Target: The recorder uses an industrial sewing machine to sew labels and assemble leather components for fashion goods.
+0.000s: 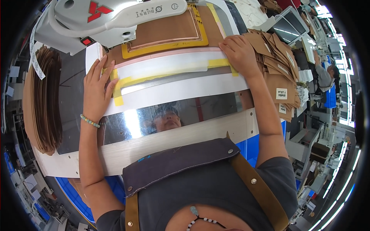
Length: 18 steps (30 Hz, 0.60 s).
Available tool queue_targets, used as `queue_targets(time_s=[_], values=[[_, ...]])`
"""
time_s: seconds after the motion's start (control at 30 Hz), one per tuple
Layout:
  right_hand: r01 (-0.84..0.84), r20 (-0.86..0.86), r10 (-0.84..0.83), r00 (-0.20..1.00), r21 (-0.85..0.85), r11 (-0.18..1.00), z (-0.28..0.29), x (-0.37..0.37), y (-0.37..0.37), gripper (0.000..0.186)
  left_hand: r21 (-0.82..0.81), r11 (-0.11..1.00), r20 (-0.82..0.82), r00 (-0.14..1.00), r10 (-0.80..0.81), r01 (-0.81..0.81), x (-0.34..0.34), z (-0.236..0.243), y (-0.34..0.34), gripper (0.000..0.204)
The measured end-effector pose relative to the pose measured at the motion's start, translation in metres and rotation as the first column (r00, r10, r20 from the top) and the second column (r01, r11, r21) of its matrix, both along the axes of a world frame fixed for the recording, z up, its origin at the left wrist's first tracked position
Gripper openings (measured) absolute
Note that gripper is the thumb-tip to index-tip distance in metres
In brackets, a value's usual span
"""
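Observation:
A brown flat panel (158,32) lies across the work surface, with a yellow frame (165,47) on top of it. My left hand (97,86) rests at the panel's near left corner, fingers spread flat beside strips of yellow tape (118,94). At the near right corner lies my right hand (239,54), its fingers slightly bent over the panel's edge and the white sheet (181,91). Neither hand grips anything visible. Along the panel's near edge runs a pink strip (173,53). Part of the panel's far side is hidden under the white machine head (86,25).
A stack of brown pieces (43,100) stands at the left. More brown pieces with white labels (275,69) are piled at the right, below a tilted screen (290,26). A shiny metal plate (208,111) lies nearest me. A seated person (325,77) is far right.

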State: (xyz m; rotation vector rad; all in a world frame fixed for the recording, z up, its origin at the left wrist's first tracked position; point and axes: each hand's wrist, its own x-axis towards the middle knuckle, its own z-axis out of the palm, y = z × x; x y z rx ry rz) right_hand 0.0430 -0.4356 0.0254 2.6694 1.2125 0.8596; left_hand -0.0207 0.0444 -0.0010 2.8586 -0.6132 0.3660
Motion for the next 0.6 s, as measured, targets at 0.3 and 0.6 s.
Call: queue_targets(time_s=[0.3,0.6], values=[[0.181,-0.159,-0.161,0.974,0.123,0.976,-0.006,-0.031,0.007,0.023,-0.023,1.000,0.057,0.998,-0.011,0.012,-0.001,0.002,-0.004,0.049],[0.301,-0.296,-0.248,0.923,0.150,0.942,0.000,-0.041,0.014,0.038,-0.011,0.998,0.087,0.994,0.061,-0.061,-0.008,0.008,-0.006,0.043]])
